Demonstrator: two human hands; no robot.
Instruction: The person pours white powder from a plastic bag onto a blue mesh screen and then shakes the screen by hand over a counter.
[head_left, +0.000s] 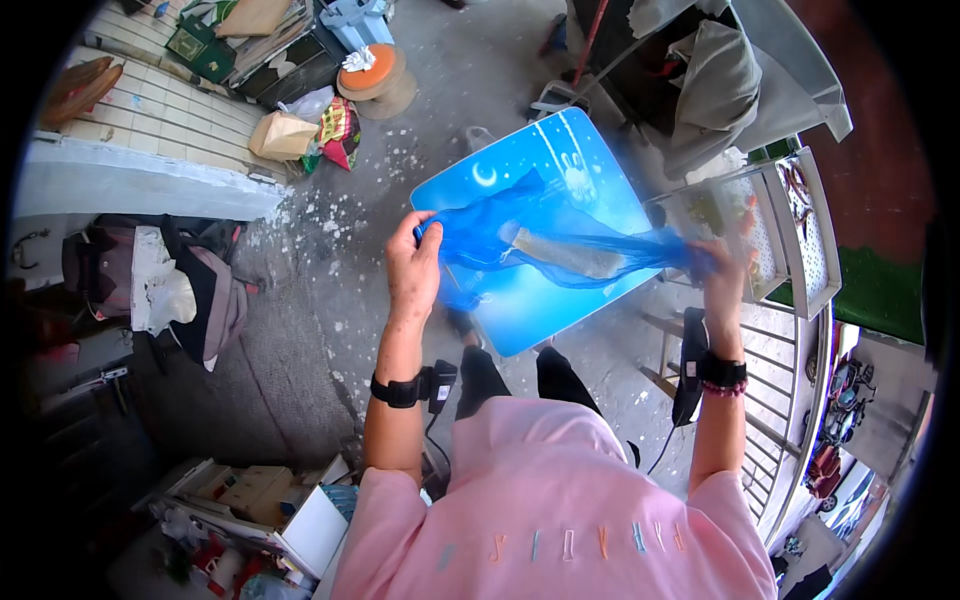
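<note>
A sheer blue mesh cloth or net (570, 247) is stretched between my two hands, above a small blue table (525, 322) with a moon and rabbit print. My left hand (416, 259) grips its left end, thumb on top of a darker blue edge. At the other end, the cloth is bunched in my right hand (716, 274), which is blurred. A pale, greyish long patch (566, 251) shows at the middle of the cloth; whether it is inside or beneath cannot be told. Part of the cloth hangs below my left hand.
An orange-topped spool stool (371, 67) stands at the upper left near bags (285, 137). A grey and black backpack-like bag (217, 292) lies left. White trays (806, 225) and a metal railing (772, 360) are at right. A box-filled drawer (300, 517) is lower left.
</note>
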